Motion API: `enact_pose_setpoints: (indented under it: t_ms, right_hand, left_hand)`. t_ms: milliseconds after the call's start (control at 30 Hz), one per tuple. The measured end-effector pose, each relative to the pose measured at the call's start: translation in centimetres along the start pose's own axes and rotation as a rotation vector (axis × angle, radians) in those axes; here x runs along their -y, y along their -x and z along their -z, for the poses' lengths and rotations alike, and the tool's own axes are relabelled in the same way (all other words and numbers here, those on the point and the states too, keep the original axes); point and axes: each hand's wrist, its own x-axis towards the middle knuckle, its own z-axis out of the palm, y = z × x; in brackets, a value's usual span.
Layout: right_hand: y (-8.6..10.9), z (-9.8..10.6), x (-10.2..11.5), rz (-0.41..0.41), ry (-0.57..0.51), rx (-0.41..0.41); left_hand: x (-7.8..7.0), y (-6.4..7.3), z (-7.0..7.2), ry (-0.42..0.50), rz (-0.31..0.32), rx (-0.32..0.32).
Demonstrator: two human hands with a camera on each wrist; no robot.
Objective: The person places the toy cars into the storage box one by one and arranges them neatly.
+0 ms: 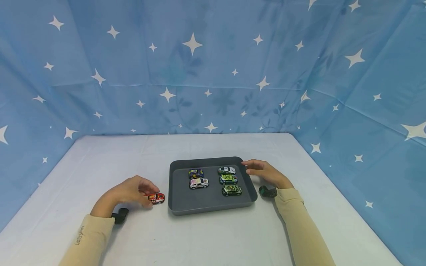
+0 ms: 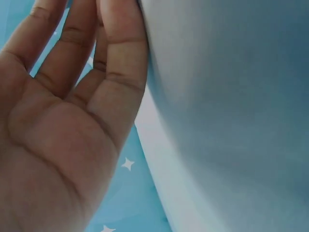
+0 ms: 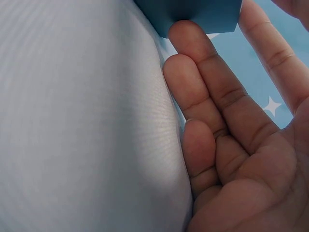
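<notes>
My left hand (image 1: 133,190) is over the white table at the left, thumb and fingers on either side of a red toy car (image 1: 157,198), which it pinches. In the left wrist view the palm and fingers (image 2: 72,82) show, but the car does not. Right of it lies a grey tray (image 1: 191,205). My right hand (image 1: 264,171) is at the tray's right rim, its fingertips touching it; the right wrist view shows a finger against the tray's outer wall (image 3: 203,19). In the tray sit a dark blue car (image 1: 196,173) and a white car (image 1: 199,183).
In the tray's right half stand a white-and-green toy car (image 1: 227,170), a bright green one (image 1: 228,179) and a camouflage one (image 1: 232,190). The white table (image 1: 199,240) ends at a blue star-patterned curtain (image 1: 213,74) behind and at the sides.
</notes>
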Motion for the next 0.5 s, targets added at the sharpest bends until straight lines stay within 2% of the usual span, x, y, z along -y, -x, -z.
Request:
enact_pose_setpoints:
  t_ms: [500]
  right_hand:
    - [0.04,0.06,-0.01,0.001,0.009,0.008]
  left_hand:
    - [-0.63,0.13,-0.12,-0.053,0.036,-0.044]
